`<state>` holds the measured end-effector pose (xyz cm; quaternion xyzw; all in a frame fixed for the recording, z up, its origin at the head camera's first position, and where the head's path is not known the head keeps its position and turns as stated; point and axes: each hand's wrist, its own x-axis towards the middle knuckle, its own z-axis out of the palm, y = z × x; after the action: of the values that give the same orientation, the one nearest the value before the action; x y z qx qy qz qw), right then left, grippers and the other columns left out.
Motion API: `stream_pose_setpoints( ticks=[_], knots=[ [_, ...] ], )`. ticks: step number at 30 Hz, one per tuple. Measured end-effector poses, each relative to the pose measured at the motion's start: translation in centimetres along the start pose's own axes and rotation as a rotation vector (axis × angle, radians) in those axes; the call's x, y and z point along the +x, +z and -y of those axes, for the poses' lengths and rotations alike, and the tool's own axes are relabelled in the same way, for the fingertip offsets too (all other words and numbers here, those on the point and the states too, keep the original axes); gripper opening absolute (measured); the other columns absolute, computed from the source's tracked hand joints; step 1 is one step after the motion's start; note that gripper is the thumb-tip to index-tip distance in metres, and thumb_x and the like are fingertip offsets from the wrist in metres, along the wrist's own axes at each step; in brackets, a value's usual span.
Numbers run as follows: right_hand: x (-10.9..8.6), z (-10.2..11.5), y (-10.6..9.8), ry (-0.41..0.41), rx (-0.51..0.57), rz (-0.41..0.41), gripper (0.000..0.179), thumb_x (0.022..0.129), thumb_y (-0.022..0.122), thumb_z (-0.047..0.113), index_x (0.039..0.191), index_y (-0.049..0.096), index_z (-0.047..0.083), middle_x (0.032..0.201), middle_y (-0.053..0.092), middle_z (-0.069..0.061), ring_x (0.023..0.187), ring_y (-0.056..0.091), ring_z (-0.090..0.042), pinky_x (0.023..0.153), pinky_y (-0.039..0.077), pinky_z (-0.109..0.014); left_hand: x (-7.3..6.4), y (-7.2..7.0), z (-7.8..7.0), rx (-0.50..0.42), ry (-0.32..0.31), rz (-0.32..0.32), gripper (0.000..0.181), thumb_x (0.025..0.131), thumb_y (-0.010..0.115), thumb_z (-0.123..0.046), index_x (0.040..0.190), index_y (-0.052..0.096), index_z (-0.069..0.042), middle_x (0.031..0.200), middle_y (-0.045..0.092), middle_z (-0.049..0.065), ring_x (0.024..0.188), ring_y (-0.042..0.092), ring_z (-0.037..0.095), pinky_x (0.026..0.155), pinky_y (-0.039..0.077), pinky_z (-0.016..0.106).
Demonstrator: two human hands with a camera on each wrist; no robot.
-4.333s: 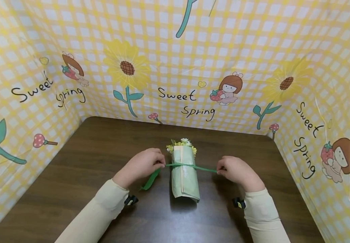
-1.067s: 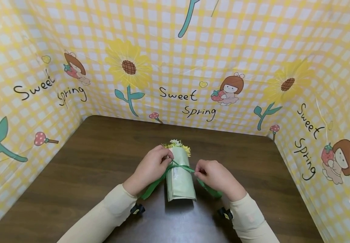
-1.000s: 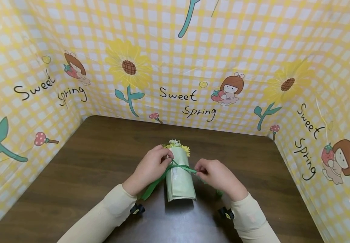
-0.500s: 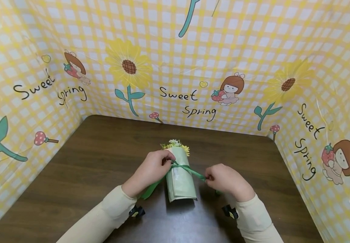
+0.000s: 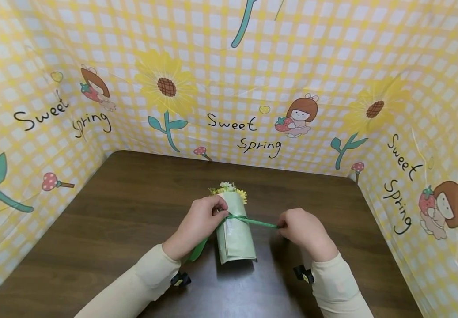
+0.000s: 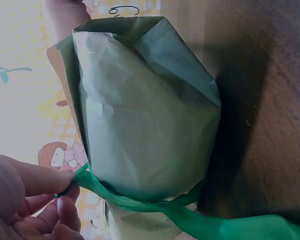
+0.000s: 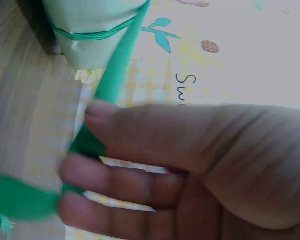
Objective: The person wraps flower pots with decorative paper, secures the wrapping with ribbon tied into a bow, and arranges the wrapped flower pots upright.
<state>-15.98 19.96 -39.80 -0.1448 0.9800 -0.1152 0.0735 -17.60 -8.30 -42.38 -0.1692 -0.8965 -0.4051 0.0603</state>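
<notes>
A bouquet wrapped in pale green paper [image 5: 236, 243] lies on the table, its white and yellow flowers [image 5: 229, 187] toward the back. Green ribbon [image 6: 125, 200] circles the wrap at its middle. At the wrap's left side my left hand [image 5: 202, 218] pinches the ribbon between thumb and fingers; a loose tail hangs below that hand. My right hand [image 5: 306, 229], off to the right, grips the other ribbon length [image 5: 262, 224], which runs straight from the wrap. In the right wrist view, that ribbon [image 7: 117, 67] passes between thumb and fingers and its end sticks out beyond them.
The dark wooden table [image 5: 153, 185] is walled on the back and sides by a yellow checked cloth [image 5: 221, 66] printed with sunflowers and "Sweet Spring". Black wrist cameras [image 5: 303, 274] sit below both cuffs.
Over the last second my right hand has moved right, drawing the ribbon out longer and straight. My left hand stays at the wrap's left side. Earlier, both hands were wider apart.
</notes>
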Motion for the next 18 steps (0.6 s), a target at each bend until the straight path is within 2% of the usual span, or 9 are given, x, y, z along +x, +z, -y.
stream_pose_setpoints(
  ticks=[5,9,12,13,15,18],
  knots=[
    [0.5,-0.5,0.2,0.089,0.012,-0.076,0.012,0.086,0.081,0.019,0.079,0.072,0.019,0.075,0.066,0.008,0.061,0.056,-0.01,0.057,0.046,-0.033,0.1,-0.1,-0.5,0.002,-0.019,-0.006,0.016,0.091,0.078,-0.008,0.104,0.07,-0.011,0.086,0.068,-0.005,0.073,0.059,0.009,0.068,0.053,0.029],
    [1.6,-0.6,0.2,0.123,0.018,-0.09,0.015,0.087,0.071,0.008,0.076,0.068,0.017,0.074,0.064,0.004,0.06,0.052,-0.013,0.054,0.042,-0.033,0.0,-0.3,-0.8,0.027,-0.009,0.006,0.012,0.09,0.078,-0.008,0.1,0.072,-0.013,0.085,0.068,-0.007,0.073,0.059,0.009,0.067,0.053,0.029],
    [3.2,0.5,-0.8,0.108,-0.046,-0.155,0.018,0.085,0.062,0.0,0.073,0.064,0.013,0.072,0.062,0.0,0.058,0.049,-0.015,0.051,0.039,-0.035,-0.2,-0.4,-0.8,0.038,0.004,0.018,0.011,0.091,0.077,-0.006,0.095,0.073,-0.015,0.082,0.067,-0.009,0.071,0.058,0.01,0.066,0.052,0.029],
    [3.8,1.2,-1.4,0.078,-0.079,-0.206,0.017,0.084,0.061,-0.002,0.074,0.065,0.012,0.073,0.063,-0.002,0.059,0.051,-0.017,0.05,0.042,-0.037,-0.3,-0.5,-0.9,0.041,0.01,0.02,0.011,0.09,0.077,-0.005,0.093,0.074,-0.016,0.082,0.066,-0.009,0.071,0.057,0.01,0.066,0.052,0.029],
    [4.9,3.2,-2.7,-0.051,-0.139,-0.328,0.015,0.084,0.061,-0.003,0.084,0.07,0.01,0.082,0.068,-0.004,0.067,0.061,-0.021,0.055,0.049,-0.04,-0.4,-0.5,-0.9,0.048,0.028,0.024,0.012,0.09,0.076,-0.004,0.091,0.074,-0.016,0.08,0.066,-0.009,0.07,0.056,0.01,0.065,0.051,0.029],
    [5.8,6.8,-5.0,-0.37,-0.149,-0.452,0.03,0.086,0.06,-0.003,0.11,0.074,0.009,0.11,0.072,-0.006,0.099,0.07,-0.024,0.078,0.058,-0.041,-0.5,-0.4,-0.8,0.055,0.078,0.032,0.013,0.09,0.075,-0.002,0.091,0.075,-0.015,0.083,0.067,-0.009,0.072,0.058,0.009,0.067,0.052,0.028]
  ],
)
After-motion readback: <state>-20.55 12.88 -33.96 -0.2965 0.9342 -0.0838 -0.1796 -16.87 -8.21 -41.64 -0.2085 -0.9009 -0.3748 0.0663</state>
